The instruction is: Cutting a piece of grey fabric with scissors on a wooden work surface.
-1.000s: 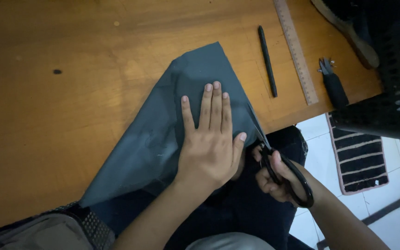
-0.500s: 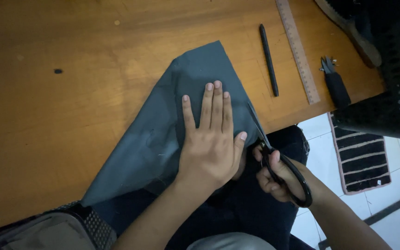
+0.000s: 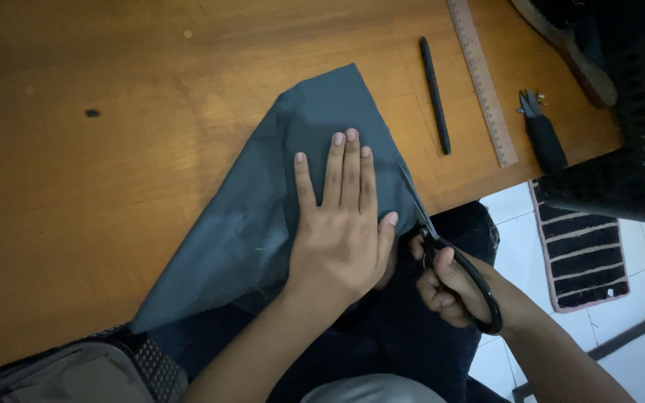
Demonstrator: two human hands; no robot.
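At the desk's (image 3: pixel 113 224) near edge, the left hand (image 3: pixel 341 235) lies flat with fingers spread on grey fabric (image 3: pixel 263 216) overhanging it, while the right hand (image 3: pixel 449 287) grips black scissors (image 3: pixel 442 250), blades pointing away along the fabric's right edge, with pen (image 3: pixel 435 95) and ruler (image 3: pixel 482 78) just beyond.

I see no packages, labels, signs or screens here.
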